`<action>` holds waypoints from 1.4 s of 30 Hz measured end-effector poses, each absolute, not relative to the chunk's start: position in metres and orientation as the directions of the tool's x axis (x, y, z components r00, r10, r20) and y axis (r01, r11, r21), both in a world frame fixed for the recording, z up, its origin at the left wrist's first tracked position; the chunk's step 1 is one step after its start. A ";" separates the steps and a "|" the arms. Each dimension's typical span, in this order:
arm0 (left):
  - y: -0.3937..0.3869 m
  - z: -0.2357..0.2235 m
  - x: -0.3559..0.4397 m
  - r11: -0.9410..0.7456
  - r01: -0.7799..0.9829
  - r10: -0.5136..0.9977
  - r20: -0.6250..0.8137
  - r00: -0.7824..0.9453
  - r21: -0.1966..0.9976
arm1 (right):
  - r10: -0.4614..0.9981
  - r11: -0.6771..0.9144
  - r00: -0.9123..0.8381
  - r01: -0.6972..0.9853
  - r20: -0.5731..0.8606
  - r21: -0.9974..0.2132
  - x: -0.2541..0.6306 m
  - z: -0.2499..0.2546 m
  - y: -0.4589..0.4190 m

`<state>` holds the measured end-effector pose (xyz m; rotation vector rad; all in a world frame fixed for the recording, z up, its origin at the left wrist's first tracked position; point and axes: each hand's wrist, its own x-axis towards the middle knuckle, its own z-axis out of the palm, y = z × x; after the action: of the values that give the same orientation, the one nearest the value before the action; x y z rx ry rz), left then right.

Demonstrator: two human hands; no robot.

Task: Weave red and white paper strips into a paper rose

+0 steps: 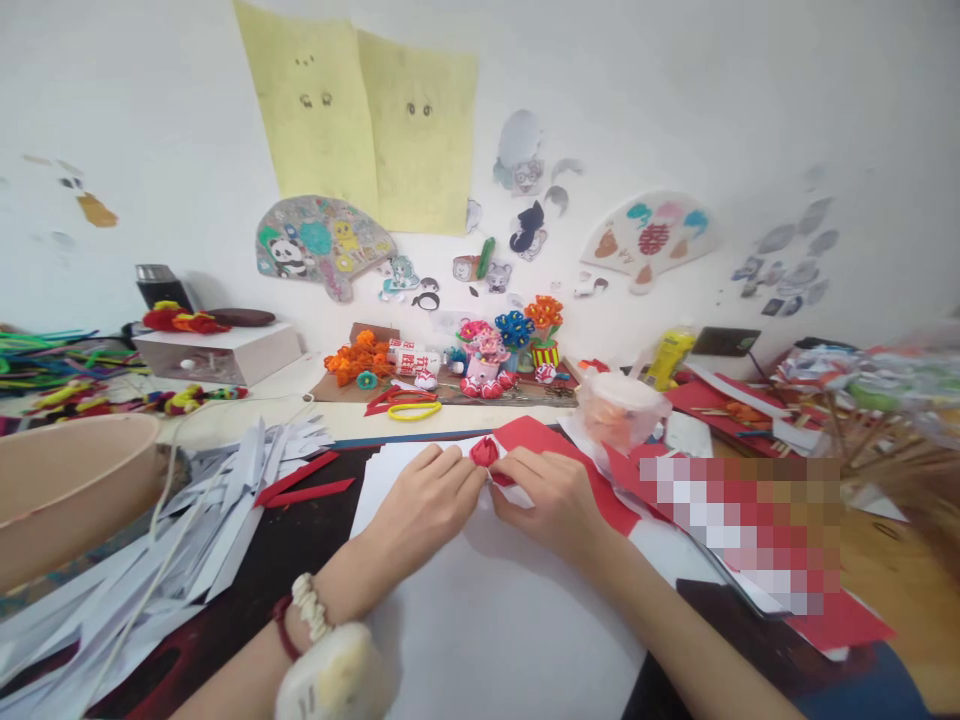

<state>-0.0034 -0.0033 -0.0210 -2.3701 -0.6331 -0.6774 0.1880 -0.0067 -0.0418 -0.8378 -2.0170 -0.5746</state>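
Observation:
Between my two hands is a small red paper flower (484, 452), its folded layers facing up. My left hand (439, 497) is closed, with its fingertips pinching the flower's left side. From the other side, my right hand (551, 500) pinches the flower's lower right, where a bit of white and red paper shows by the thumb. Both hands are over a large sheet of white paper (480, 620). Behind the right hand lies a red paper sheet (540, 436). My fingers hide the flower's underside.
White paper strips (232, 510) pile up at left beside a beige basin (71, 480). Two red strips (311, 490) lie nearby. Yellow-handled scissors (414, 411) and pipe-cleaner flowers (514, 328) are at the back. A plastic cup (619, 405) stands right of them.

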 end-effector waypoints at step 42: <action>-0.003 -0.023 -0.005 -0.805 0.551 0.374 0.533 0.759 -0.220 | 0.568 0.758 -0.475 0.620 0.673 -0.202 0.196 -0.051 0.000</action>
<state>-0.0055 -0.0030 -0.0229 -2.5906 -0.7087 -0.6750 0.1960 0.0004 -0.0508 -0.8843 -2.1927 -0.0882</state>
